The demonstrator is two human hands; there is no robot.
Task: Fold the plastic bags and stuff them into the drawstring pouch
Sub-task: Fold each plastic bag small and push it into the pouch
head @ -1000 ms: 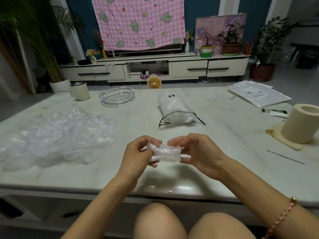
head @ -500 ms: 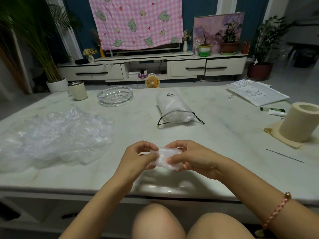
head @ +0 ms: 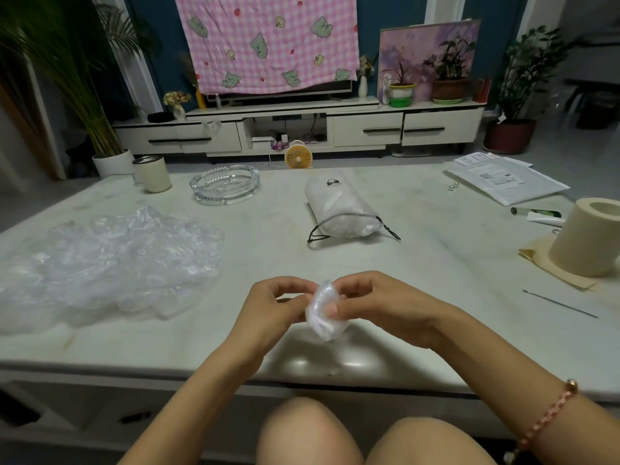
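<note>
**Folded bag** (head: 324, 325): clear thin plastic, compacted into a small thick wad. It is held in the air just above the near part of the surface (head: 436, 270), in front of the person's knees.

**Grip:** the right hand (head: 379, 308) grasps the wad. Its thumb lies across the front face and the other fingers (head: 355, 285) curl over the top and behind. The left hand (head: 271, 307) pinches the wad's left edge with curled fingertips; the exact contact is partly hidden by the knuckles.

**Handling (judgement):** very light, soft, slick film, not fragile. It probably traps air and springs open once pressure comes off. The best hold is likely a firm pinch across the layered middle, thumb on the last flap, so the folds stay closed. A grip on a loose corner would likely let it unfurl.

**Drawstring pouch** (head: 339, 209): lies on its side mid-surface, well apart from the hands, mouth toward the person. The black cord (head: 315, 233) sits loose around the neck. The pouch looks well filled with white film. One hand will probably have to spread the mouth while the other pushes the wad in.

**Pile of loose bags** (head: 110, 260): crumpled and clear, on the left of the surface. Many are not yet folded.

**Elsewhere:** glass ashtray (head: 224, 184) and cup (head: 152, 174) at far left. A paper roll (head: 583, 239) stands at right, with mailers (head: 506, 184) beyond it. A thin needle (head: 560, 303) lies near the right edge.
</note>
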